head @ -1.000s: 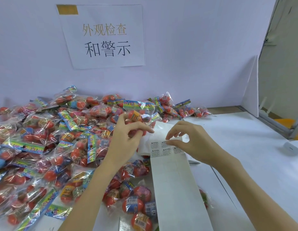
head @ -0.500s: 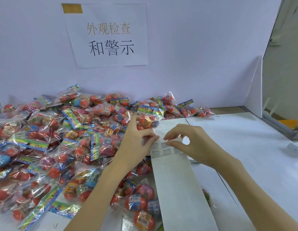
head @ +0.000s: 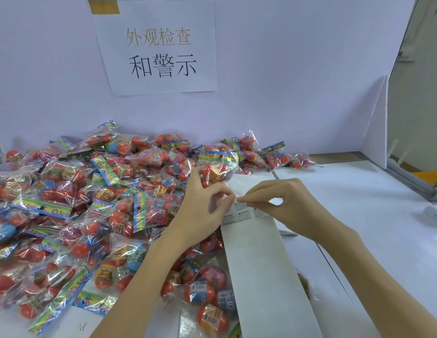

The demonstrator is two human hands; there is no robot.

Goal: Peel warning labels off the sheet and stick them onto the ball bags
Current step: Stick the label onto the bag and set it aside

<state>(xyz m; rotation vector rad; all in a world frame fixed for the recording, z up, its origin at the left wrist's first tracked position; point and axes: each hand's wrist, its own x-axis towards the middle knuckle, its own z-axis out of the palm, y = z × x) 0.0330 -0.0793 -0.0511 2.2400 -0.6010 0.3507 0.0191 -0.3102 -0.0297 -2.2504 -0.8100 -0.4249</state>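
A long white label sheet [head: 259, 264] runs from the front edge toward the pile; a row of small printed warning labels [head: 244, 213] remains near its middle. My left hand [head: 202, 211] grips a clear ball bag [head: 216, 170] with red balls and a colourful header, fingers curled, its fingertips at the sheet's left edge. My right hand [head: 283, 203] pinches the edge of a warning label between thumb and forefinger just above the row, fingertips almost touching the left hand's.
A big pile of ball bags [head: 78, 203] covers the left half of the white table [head: 371, 215]; more bags [head: 207, 301] lie in front, left of the sheet. A paper sign [head: 159, 45] hangs on the back wall. A white partition [head: 376, 132] stands at right.
My left hand has come down and right with the bag until its fingertips meet my right hand's at the sheet. The right hand stays pinching at the label row.
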